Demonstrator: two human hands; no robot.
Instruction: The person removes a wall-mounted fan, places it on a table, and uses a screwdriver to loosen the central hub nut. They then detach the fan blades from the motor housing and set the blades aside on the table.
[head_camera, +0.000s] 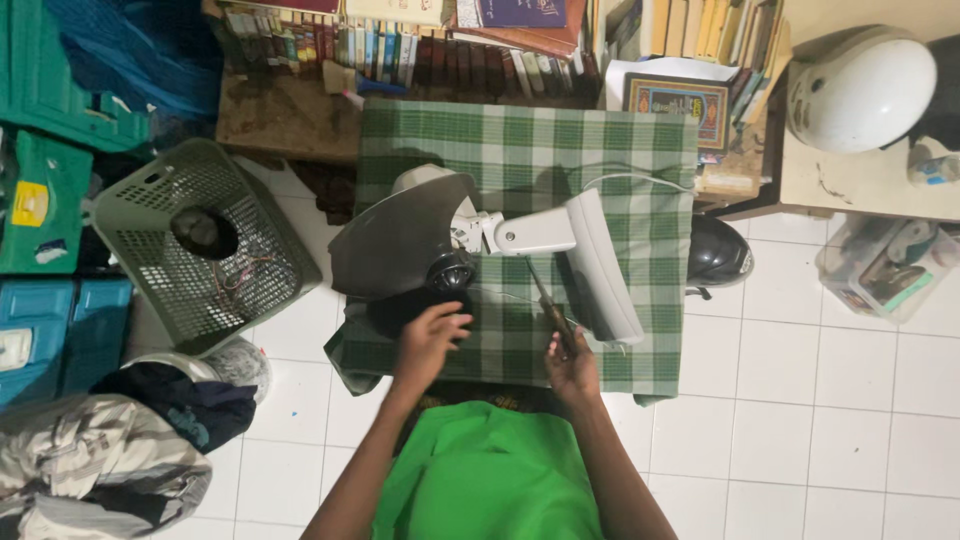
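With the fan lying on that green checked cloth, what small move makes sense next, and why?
Probably steady the dark fan blade with the left hand, which hovers just below the black hub. The right hand holds a brown-handled screwdriver whose tip points at the white fan neck, so the fan should be held steady.

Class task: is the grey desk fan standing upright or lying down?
Lying down. The grey desk fan rests sideways on the green checked cloth, its white base on edge, blades bare.
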